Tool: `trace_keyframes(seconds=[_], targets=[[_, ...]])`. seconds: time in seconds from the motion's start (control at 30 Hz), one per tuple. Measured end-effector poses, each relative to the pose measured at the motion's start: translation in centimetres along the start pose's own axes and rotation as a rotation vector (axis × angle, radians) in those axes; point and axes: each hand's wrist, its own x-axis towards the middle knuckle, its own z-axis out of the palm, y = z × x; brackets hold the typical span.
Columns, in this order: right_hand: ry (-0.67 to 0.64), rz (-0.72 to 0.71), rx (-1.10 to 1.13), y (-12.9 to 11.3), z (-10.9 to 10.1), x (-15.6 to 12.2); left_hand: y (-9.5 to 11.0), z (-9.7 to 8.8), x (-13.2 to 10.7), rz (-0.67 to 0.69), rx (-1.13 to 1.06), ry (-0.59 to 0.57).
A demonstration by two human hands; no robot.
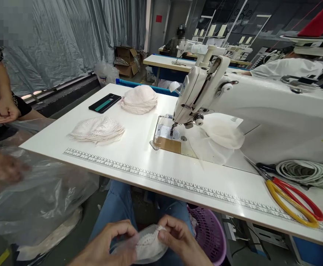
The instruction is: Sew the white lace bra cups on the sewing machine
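Low over my lap, below the table's front edge, both my hands pinch one small white lace fabric piece [149, 244]. My left hand [108, 247] grips its left side with curled fingers. My right hand [182, 240] holds its right edge between thumb and fingers. On the white table [139, 147] lie two stacks of similar lace pieces, one nearer [97, 130] and one farther back [139, 99]. A white sewing machine [233, 107] stands to the right, with white cloth [219, 138] under its arm.
Scissors with red and yellow handles [291, 195] and a coiled white cord [308, 173] lie at the right. A black phone [105, 103] lies at the back. A purple basket [208, 232] sits under the table. A person at the left handles a clear plastic bag [34, 192].
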Motion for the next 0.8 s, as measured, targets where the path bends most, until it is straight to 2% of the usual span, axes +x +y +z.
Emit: trace_keyframes(seconds=[0.2,0.33,0.4,0.47,0.67,0.8], targets=[[0.010,0.018,0.017,0.7,-0.6,-0.1,-0.5,0.8,0.7,0.012,-0.055,0.038],[-0.087,0.090,0.042,0.4,-0.5,0.2,-0.4,0.5,0.2,-0.163,0.028,0.061],[-0.124,0.124,0.007,0.1,-0.1,0.5,0.1,0.3,0.0,-0.236,0.073,0.036],[-0.128,0.145,-0.051,-0.2,0.3,0.7,0.4,0.0,-0.1,-0.237,0.044,-0.008],[-0.047,0.165,-0.042,-0.7,0.5,0.8,0.1,-0.4,-0.2,-0.270,-0.292,-0.165],[-0.039,0.196,-0.040,-1.0,0.1,0.5,0.4,-0.5,-0.3,-0.259,-0.315,-0.167]])
